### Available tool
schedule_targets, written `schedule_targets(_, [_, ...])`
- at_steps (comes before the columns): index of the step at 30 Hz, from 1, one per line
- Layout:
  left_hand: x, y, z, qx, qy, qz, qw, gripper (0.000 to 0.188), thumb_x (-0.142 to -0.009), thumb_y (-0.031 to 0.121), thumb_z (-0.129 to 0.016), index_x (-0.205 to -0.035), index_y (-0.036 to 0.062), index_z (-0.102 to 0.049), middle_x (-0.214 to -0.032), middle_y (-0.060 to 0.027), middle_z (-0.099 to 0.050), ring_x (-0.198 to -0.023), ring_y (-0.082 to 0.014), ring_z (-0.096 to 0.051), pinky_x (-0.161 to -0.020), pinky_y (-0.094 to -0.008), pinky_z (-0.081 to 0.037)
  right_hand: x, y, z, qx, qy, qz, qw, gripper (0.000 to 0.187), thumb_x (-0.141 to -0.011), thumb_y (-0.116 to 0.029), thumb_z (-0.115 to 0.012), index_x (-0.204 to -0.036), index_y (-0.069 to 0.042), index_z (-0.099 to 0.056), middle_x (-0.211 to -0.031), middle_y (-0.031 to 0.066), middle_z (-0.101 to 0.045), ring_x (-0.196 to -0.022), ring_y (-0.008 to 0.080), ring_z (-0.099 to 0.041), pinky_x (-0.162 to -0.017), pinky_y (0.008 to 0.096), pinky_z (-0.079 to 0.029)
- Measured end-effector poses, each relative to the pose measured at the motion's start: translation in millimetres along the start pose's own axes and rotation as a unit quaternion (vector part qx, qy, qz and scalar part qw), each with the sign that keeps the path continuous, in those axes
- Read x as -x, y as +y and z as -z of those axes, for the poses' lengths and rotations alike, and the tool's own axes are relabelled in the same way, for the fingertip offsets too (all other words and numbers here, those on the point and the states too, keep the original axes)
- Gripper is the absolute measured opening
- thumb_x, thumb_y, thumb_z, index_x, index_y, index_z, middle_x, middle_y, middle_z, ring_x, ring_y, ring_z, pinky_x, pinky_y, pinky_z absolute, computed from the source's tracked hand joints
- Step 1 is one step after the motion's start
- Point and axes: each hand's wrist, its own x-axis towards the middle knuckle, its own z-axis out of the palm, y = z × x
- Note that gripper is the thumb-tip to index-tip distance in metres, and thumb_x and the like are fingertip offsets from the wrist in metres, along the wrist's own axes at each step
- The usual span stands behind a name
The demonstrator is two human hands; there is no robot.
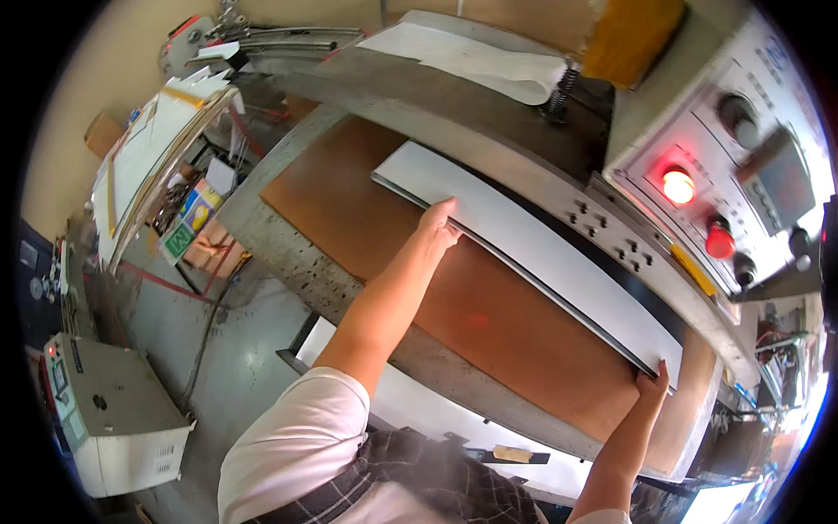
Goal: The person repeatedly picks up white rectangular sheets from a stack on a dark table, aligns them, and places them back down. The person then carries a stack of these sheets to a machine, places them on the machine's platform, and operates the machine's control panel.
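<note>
A long white panel (532, 253) with a dark near edge lies slantwise over a brown board (489, 323) on the bed of a machine. My left hand (439, 225) grips its near edge toward the left end, thumb on the white face and fingers partly hidden beneath. At the panel's right end, my right hand (653, 381) holds the near corner in the same way. Behind the panel a dark strip shows along the machine's upper beam (489, 144). Whether the panel rests on the board or is slightly raised I cannot tell.
A control box (716, 166) with a lit red lamp (678, 185) and knobs stands at the right. White sheets (454, 57) lie on top of the machine. Below the bed's front edge is a white surface (419, 393). A grey cabinet (122, 410) and a sheet-laden rack (157, 157) stand left.
</note>
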Motion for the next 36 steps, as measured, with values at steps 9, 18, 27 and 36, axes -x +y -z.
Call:
schedule_targets(9, [58,258,101,-0.738,0.3,-0.432,0.422,0.03,-0.083,0.031,-0.057,-0.088,0.0025,-0.064,-0.091,-0.0234,-0.066,-0.091,-0.0401,-0.061,-0.078,-0.0494,-0.05,108,-16,46,0.494,0.159,0.128,0.845,0.051,-0.086,-0.041,-0.062,-0.117,-0.001,-0.057,-0.114,0.0119,-0.063,-0.098,0.0251,-0.063,-0.081,0.0393,-0.052])
schedule_targets(18, [27,313,144,-0.824,0.386,-0.299,0.288,0.07,-0.088,0.062,-0.045,-0.121,0.0005,-0.055,-0.119,-0.0221,-0.058,-0.109,-0.0405,-0.055,-0.093,-0.0487,-0.043,141,28,74,0.774,0.42,0.187,0.435,0.082,-0.087,-0.072,-0.03,-0.149,-0.019,-0.024,-0.156,0.0083,-0.017,-0.144,0.0288,-0.014,-0.106,0.0655,-0.016])
schedule_targets(27, [35,332,161,-0.809,0.37,-0.315,0.331,0.073,-0.091,0.063,-0.03,-0.092,0.0024,-0.07,-0.094,-0.0232,-0.066,-0.09,-0.0399,-0.063,-0.082,-0.0485,-0.049,136,28,78,0.78,0.413,0.194,0.429,0.084,-0.087,-0.073,-0.026,-0.149,-0.017,-0.023,-0.157,0.0093,-0.015,-0.144,0.0291,-0.013,-0.109,0.0603,-0.014])
schedule_targets(36, [82,319,200,-0.797,0.41,-0.283,0.341,0.071,-0.092,0.063,-0.028,-0.093,0.0059,-0.071,-0.099,-0.0214,-0.067,-0.093,-0.0392,-0.063,-0.082,-0.049,-0.049,127,11,104,0.815,0.382,0.188,0.393,0.084,-0.089,-0.071,-0.025,-0.148,-0.012,-0.022,-0.156,0.0112,-0.016,-0.143,0.0276,-0.015,-0.111,0.0538,-0.017])
